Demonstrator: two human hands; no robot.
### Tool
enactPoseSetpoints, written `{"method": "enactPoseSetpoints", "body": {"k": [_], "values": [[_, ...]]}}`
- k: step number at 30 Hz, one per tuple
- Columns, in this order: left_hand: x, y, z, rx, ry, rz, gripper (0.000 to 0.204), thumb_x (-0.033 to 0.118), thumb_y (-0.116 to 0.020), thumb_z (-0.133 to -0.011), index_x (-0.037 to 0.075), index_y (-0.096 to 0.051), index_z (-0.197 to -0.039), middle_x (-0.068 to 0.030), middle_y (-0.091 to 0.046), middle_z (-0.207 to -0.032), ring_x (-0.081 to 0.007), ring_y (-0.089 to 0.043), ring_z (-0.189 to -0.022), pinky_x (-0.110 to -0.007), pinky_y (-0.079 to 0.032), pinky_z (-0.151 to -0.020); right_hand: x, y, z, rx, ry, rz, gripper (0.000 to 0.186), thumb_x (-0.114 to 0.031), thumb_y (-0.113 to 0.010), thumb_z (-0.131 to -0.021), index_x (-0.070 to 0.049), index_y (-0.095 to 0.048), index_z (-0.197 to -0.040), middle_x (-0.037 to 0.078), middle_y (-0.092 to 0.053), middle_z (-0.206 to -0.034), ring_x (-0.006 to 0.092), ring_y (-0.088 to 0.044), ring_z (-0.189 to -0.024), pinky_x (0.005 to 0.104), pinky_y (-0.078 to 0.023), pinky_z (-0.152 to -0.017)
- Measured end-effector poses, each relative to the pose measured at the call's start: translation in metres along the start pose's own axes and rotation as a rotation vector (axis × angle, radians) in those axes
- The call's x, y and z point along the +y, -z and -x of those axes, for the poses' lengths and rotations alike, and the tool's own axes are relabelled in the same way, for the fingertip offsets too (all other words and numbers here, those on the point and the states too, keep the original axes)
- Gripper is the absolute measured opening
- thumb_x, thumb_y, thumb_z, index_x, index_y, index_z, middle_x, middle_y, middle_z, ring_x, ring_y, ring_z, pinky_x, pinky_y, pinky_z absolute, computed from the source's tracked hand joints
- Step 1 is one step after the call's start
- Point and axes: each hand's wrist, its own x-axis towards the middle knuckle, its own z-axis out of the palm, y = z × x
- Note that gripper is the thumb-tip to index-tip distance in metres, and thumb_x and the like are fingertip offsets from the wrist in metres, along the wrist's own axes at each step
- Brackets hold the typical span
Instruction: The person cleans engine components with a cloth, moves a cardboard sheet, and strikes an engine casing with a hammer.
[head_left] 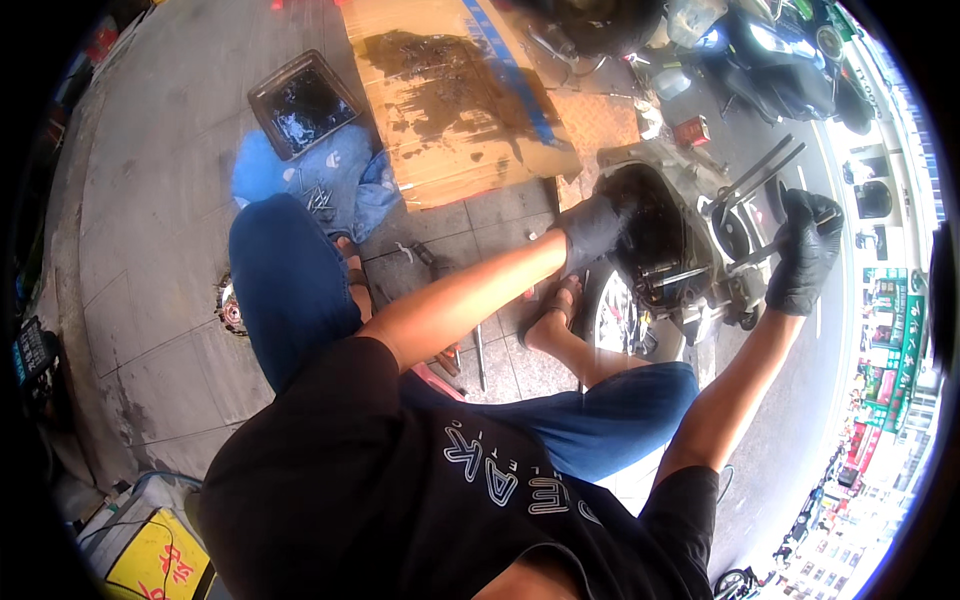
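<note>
A greasy metal engine case with long upright studs stands between the person's legs. My left hand, in a black glove, reaches to the case's dark left side; its fingers blend into the shadow and cannot be made out. My right hand, also gloved, is closed at the studded right end of the case, gripping something I cannot make out. Below the case is a silver wheel-like part, partly hidden.
An oil-stained cardboard sheet lies ahead. A black-filled tray and blue cloth with metal bolts lie left of it. Loose tools lie on the paving. Parked scooters stand at upper right, beside a road.
</note>
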Motion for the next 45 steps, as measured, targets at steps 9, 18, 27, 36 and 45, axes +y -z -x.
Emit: {"method": "enactPoseSetpoints", "body": {"k": [9,18,27,36,45], "values": [[-0.099,-0.035,-0.013,-0.104,0.292,-0.107,0.052,0.041,-0.030,-0.098,-0.001,-0.055,-0.117,-0.0224,-0.065,-0.097,-0.0331,-0.064,-0.087,-0.040,-0.049,-0.072,0.131,0.012,0.044,0.015,-0.328,-0.074,0.026,0.001,-0.069,-0.077,-0.009,-0.048,-0.089,0.000,-0.055,-0.082,0.0080,-0.051,-0.072,0.0232,-0.044,-0.064],[-0.197,-0.055,-0.036,-0.220,0.384,0.011,0.047,0.040,-0.038,-0.098,0.001,-0.065,-0.099,-0.0130,-0.065,-0.074,-0.0176,-0.059,-0.066,-0.034,-0.046,-0.057,0.215,-0.038,0.047,-0.232,-0.423,0.044,0.028,-0.002,-0.070,-0.078,-0.008,-0.047,-0.094,0.002,-0.057,-0.087,0.0098,-0.052,-0.078,0.0255,-0.045,-0.069],[-0.283,-0.066,-0.052,-0.332,0.241,-0.590,0.040,0.022,-0.041,-0.093,0.009,-0.048,-0.131,-0.0176,-0.065,-0.086,-0.0287,-0.064,-0.074,-0.038,-0.050,-0.062,0.254,-0.061,0.046,-0.252,-0.430,0.086,0.021,0.003,-0.059,-0.078,-0.006,-0.050,-0.096,0.001,-0.057,-0.088,0.0104,-0.052,-0.080,0.0248,-0.043,-0.074],[-0.267,-0.060,-0.027,-0.067,0.151,-0.318,0.039,0.036,-0.041,-0.094,0.008,-0.053,-0.119,-0.0196,-0.063,-0.074,-0.0308,-0.062,-0.059,-0.043,-0.049,-0.049,0.242,-0.069,0.055,-0.444,-0.433,0.084,0.032,0.002,-0.069,-0.071,-0.008,-0.050,-0.094,0.001,-0.056,-0.090,0.0104,-0.051,-0.080,0.0256,-0.046,-0.072],[-0.221,-0.041,-0.014,-0.328,0.823,0.029,0.058,0.049,-0.035,-0.096,0.002,-0.051,-0.125,-0.0193,-0.058,-0.119,-0.0294,-0.057,-0.107,-0.038,-0.047,-0.088,0.271,-0.043,0.081,-0.337,-0.671,-0.019,0.030,-0.003,-0.072,-0.075,-0.006,-0.054,-0.098,0.003,-0.060,-0.093,0.0109,-0.054,-0.083,0.0270,-0.047,-0.073]]}}
